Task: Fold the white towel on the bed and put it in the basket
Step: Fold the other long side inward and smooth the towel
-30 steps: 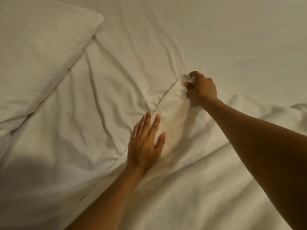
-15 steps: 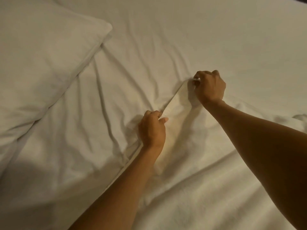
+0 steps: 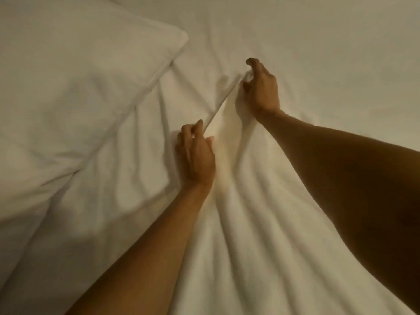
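Grip, left hand (image 3: pixel 196 155): fingers curled over the hemmed edge of the white towel (image 3: pixel 245 223), thumb on the near side, pinching the edge partway along its length.
Grip, right hand (image 3: pixel 261 89): fingers bent round the far corner of the same edge, holding it just off the sheet; the frame is blurred here, so the exact finger placement is hard to read.
Edge between the hands: pulled into a thin straight line running diagonally from the left hand up to the right.
Count of hands: two, both bare, both on the towel, forearms entering from the lower edge and the right side.
Count of towels: one, white, lying rumpled in long ridges that fan from the hands toward the lower right of the view.
Towel location: on the bed (image 3: pixel 318 42), spread over the sheet, right of centre.
Count of pillows: one, a white pillow (image 3: pixel 75 87), at the upper left, its corner pointing toward the right hand but apart from the towel.
Obstruction: the right forearm covers part of the towel's right side.
Sheet: white, creased between pillow and towel.
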The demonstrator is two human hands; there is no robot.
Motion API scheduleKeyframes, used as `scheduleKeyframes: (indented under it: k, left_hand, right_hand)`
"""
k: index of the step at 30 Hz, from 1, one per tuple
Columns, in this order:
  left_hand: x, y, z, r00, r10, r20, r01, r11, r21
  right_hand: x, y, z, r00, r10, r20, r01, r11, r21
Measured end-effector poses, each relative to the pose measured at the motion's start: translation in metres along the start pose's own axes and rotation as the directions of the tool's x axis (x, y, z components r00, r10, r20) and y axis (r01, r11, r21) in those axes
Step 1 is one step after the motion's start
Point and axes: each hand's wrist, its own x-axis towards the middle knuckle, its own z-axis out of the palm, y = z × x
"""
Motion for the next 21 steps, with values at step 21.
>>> scheduleKeyframes:
  k: [21]
  left_hand:
    - [-0.013, -0.029, 0.000, 0.884, 0.113, 0.454, -0.249, 0.935, 0.253]
  right_hand:
    - [-0.026, -0.006, -0.003, 0.784, -0.223, 0.579, 0.549, 0.684, -0.480]
